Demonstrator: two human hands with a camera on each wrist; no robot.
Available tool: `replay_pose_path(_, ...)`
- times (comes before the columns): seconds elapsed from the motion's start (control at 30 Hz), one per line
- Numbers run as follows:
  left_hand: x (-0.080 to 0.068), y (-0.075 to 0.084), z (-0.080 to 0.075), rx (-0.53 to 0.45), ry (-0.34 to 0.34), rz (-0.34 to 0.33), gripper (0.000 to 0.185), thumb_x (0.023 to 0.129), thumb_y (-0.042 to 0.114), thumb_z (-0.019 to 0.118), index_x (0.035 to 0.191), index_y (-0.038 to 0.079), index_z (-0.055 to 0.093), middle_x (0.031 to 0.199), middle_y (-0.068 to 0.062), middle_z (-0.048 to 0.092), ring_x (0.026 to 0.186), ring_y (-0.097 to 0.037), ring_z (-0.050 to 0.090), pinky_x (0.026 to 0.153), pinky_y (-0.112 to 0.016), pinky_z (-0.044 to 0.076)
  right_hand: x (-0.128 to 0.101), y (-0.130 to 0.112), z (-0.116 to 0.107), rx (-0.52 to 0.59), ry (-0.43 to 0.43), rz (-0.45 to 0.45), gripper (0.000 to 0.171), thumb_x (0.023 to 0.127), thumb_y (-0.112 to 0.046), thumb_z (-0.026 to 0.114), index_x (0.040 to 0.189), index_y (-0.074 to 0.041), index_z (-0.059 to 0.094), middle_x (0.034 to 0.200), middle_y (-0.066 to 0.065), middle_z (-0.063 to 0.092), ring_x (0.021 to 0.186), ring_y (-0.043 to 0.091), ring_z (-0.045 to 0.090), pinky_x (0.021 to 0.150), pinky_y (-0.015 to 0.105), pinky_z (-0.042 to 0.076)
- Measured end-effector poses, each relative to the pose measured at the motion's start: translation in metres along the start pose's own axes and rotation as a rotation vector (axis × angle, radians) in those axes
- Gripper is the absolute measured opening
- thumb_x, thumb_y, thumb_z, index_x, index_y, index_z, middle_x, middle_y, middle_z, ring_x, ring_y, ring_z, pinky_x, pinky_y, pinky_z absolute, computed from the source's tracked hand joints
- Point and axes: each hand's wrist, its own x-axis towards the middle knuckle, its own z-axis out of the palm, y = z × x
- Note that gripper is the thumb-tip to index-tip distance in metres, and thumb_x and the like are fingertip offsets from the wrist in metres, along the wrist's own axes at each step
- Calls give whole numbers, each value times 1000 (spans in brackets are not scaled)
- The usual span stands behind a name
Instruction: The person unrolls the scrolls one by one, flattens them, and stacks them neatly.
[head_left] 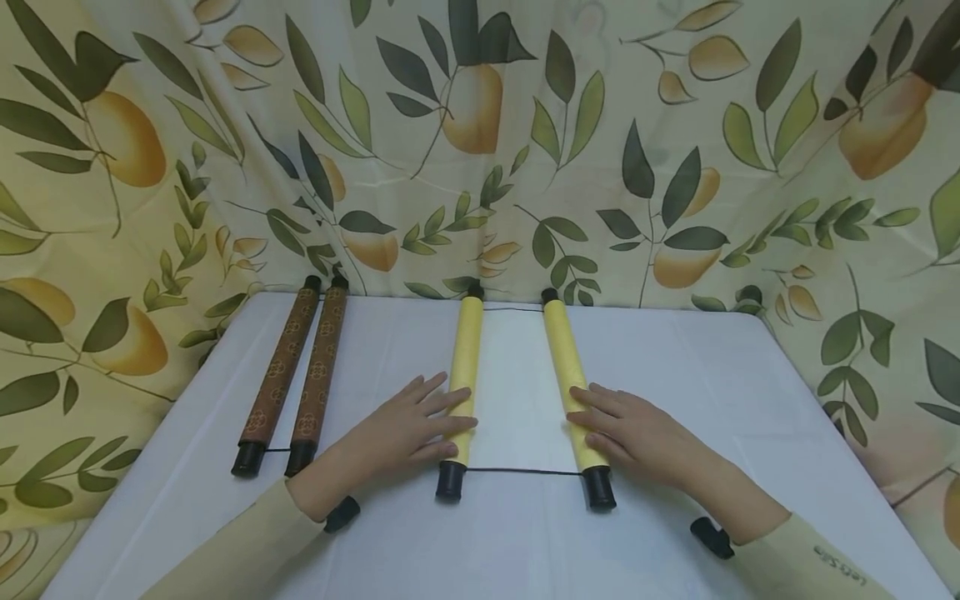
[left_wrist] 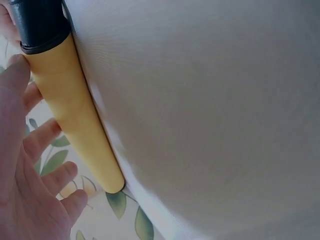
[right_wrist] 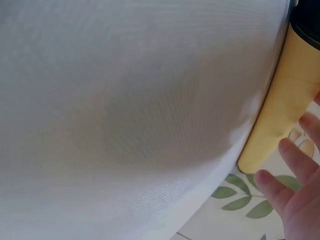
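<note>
Item one, your left hand [head_left: 408, 429]: lies flat with fingers straight and spread, resting across the near half of the left yellow roller [head_left: 462, 375], gripping nothing; the left wrist view shows the same fingers [left_wrist: 47, 135] extended alongside the roller's yellow tube. Item two, your right hand [head_left: 630, 429]: flat likewise, fingers straight, laid on the near half of the right yellow roller [head_left: 572, 379], with no curl around it. Item three, the yellow scroll: two rollers with black end caps [head_left: 451, 482], lying apart on the white table [head_left: 675, 375], a white sheet [head_left: 517, 392] stretched between them, its near edge marked by a thin dark line running cap to cap. Item four, the brown scroll [head_left: 294, 375]: two patterned rollers side by side and touching, black caps at both ends, lying to the left of your left hand and well apart from the yellow pair. Item five, backdrop: a curtain [head_left: 525, 150] printed with leaves and orange fruit hangs behind the table and at both sides
</note>
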Motion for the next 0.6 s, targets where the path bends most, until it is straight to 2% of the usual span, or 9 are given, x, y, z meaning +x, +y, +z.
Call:
replay_pose_path(0.13, -1, -1, 0, -11, -6, -1, 47, 105, 52, 38, 147, 35, 48, 163, 2, 30, 151, -37, 20, 120, -54, 19, 1, 0, 0, -1, 1, -1, 36, 98, -35, 62, 132, -24, 65, 150, 1, 51, 137, 27, 48, 106, 49, 45)
replay_pose_path(0.33, -1, -2, 0, -5, -16, -9, 48, 104, 54, 38, 148, 35, 47, 162, 3, 32, 151, -35, 21, 121, -53, 17, 2, 3, 0, -14, 25, -4, 33, 95, -32, 67, 129, -29, 68, 142, 5, 57, 130, 28, 54, 103, 49, 47)
replay_pose_path(0.6, -5, -6, 0, 13, -6, -11, 50, 104, 54, 39, 149, 34, 46, 161, 0, 34, 151, -32, 22, 120, -54, 20, 1, 2, -2, -1, -64, 80, 36, 98, -39, 62, 132, -27, 65, 153, 1, 47, 143, 28, 42, 111, 54, 37)
